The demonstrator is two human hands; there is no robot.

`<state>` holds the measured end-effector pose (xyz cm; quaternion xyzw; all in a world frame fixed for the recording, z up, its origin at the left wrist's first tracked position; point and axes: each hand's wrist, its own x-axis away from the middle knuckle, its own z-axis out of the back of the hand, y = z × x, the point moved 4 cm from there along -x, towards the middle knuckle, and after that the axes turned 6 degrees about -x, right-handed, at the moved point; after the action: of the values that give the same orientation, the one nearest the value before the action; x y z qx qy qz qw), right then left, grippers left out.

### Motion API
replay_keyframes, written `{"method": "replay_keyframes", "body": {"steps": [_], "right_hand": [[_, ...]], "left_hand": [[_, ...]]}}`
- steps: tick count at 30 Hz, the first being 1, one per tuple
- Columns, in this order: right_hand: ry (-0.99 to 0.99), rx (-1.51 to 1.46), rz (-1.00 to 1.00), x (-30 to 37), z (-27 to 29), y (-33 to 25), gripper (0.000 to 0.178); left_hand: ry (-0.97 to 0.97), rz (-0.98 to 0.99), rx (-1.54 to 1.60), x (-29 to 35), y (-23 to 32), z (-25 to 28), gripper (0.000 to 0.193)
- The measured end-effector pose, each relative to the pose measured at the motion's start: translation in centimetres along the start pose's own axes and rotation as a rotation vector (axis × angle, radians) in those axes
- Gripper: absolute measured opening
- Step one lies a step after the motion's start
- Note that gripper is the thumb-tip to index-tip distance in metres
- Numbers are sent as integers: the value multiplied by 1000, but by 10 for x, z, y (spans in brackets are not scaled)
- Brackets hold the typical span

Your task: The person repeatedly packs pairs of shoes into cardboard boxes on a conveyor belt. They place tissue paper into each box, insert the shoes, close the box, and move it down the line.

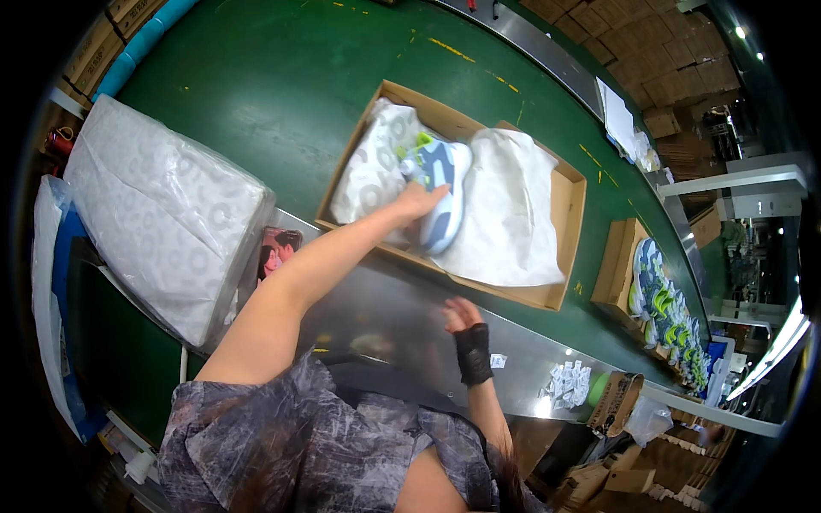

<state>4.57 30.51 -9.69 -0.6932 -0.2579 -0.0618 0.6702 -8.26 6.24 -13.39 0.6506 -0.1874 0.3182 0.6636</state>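
Note:
My left hand (419, 202) is closed on a blue and white sneaker (442, 184) with lime-green lining, low inside an open cardboard shoebox (575, 222). Patterned white tissue paper (368, 171) lies in the left part of the box, under and beside the shoe. A sheet of plain white paper (505, 209) covers much of the right part. My right hand (463, 315), with a black wrist wrap, hovers over the metal edge in front of the box. Its fingers are loosely bent, slightly blurred, and hold nothing.
A plastic-wrapped stack of patterned tissue (167, 218) stands at left, beside a phone (280, 248) with a picture on it. At right, a smaller box (617, 265) adjoins a row of sneakers (663, 299). Small white tags (567, 385) lie on the metal ledge (376, 299).

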Motion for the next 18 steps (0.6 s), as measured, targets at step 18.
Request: {"method": "replay_keyframes", "body": {"steps": [18], "right_hand": [[255,1475,757,-50,-16,-46,75]], "left_hand": [[622,-501,-232,56,-26,37,51]]}}
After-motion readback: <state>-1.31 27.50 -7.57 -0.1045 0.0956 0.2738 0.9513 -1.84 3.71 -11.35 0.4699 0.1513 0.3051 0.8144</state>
